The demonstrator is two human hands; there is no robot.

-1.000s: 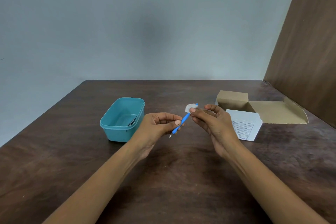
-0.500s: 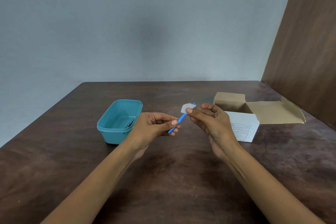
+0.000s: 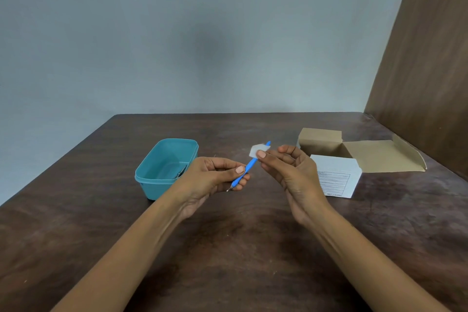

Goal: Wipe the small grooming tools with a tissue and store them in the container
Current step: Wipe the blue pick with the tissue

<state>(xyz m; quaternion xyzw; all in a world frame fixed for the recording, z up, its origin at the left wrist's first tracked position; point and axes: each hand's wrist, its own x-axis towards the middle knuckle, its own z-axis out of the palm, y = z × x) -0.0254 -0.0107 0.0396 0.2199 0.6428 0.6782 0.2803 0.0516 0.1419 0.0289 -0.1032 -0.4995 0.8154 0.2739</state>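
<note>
My left hand (image 3: 212, 177) pinches the lower end of a thin blue grooming tool (image 3: 249, 167) that slants up to the right, with a small metal tip poking out below the fingers. My right hand (image 3: 288, 172) presses a small folded white tissue (image 3: 255, 151) against the tool's upper part, between thumb and fingers. Both hands hover above the dark wooden table (image 3: 228, 248). To the left stands an open teal plastic container (image 3: 167, 167) holding at least one dark metal tool (image 3: 181, 172).
An open brown cardboard box (image 3: 359, 157) with its flap folded out lies at the right, and a white labelled box (image 3: 336, 177) sits in front of it. A brown wooden panel (image 3: 425, 71) rises along the table's right side; a grey wall stands behind.
My right hand and the tissue have shifted slightly along the tool's upper part. The left hand keeps its hold, and the tool's metal tip shows below it again.
</note>
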